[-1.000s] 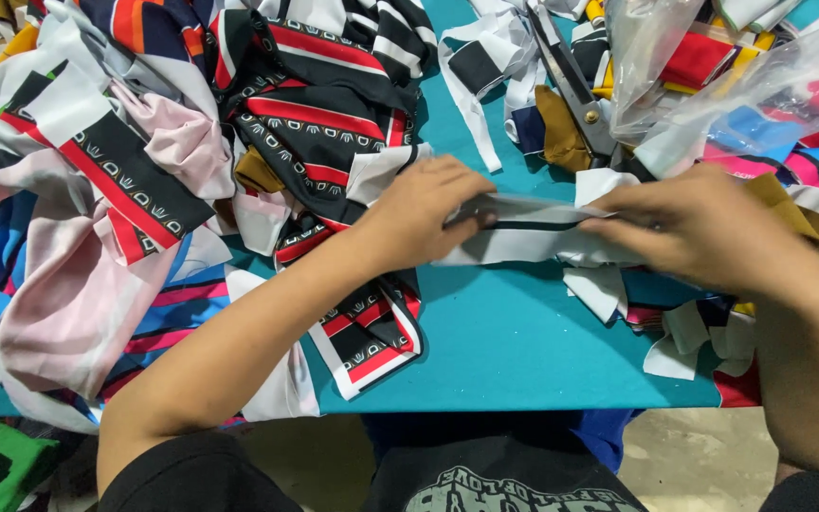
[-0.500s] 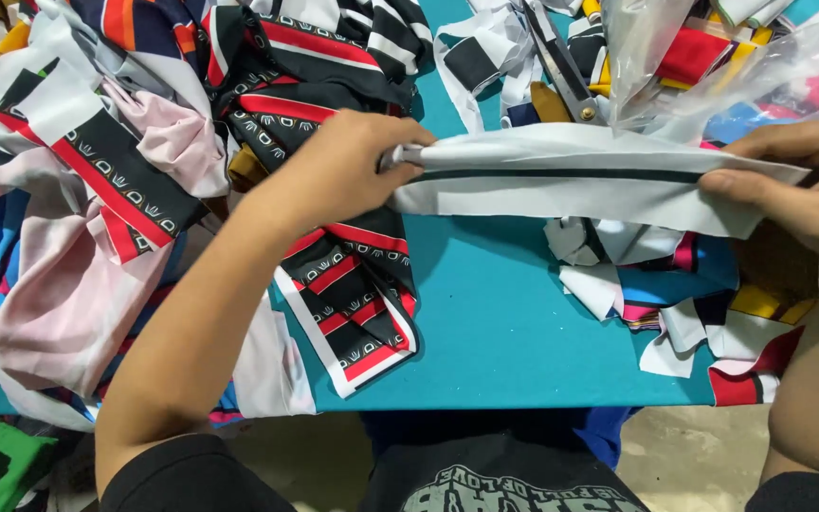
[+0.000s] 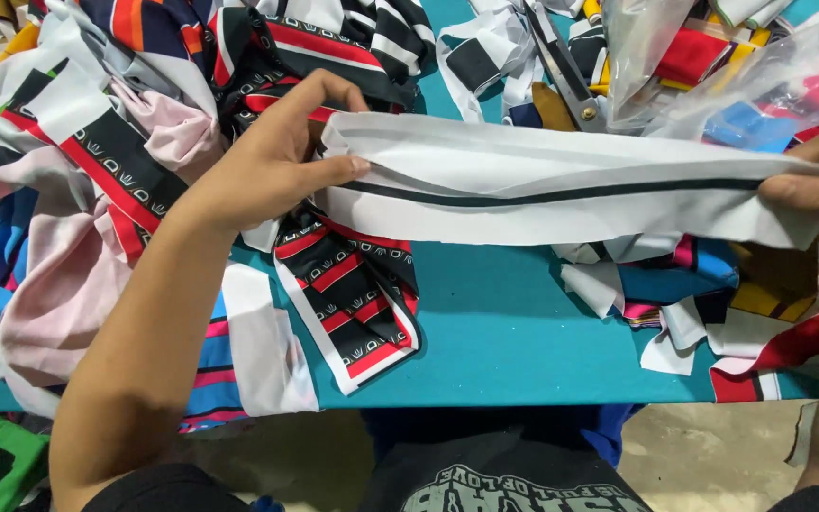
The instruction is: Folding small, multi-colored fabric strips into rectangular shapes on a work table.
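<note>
A long white fabric strip [image 3: 561, 180] with a thin black line along it is stretched level above the teal table [image 3: 514, 332]. My left hand [image 3: 272, 156] pinches its left end between thumb and fingers. At the frame's right edge my right hand [image 3: 817, 185] grips the other end. Under the strip lie small white and coloured scraps [image 3: 675, 303]. A black, red and white patterned piece [image 3: 348, 284] lies just below my left hand.
A heap of striped, pink and blue cloth pieces [image 3: 78, 199] covers the table's left side. Scissors [image 3: 566, 81] lie at the back centre beside a clear plastic bag [image 3: 713, 66] of coloured fabric. The table's front edge runs just above my lap.
My hands, close together over a bunched strip a second ago, have drawn apart sideways and pulled the white strip out taut to its full length; it also sits higher above the table.
</note>
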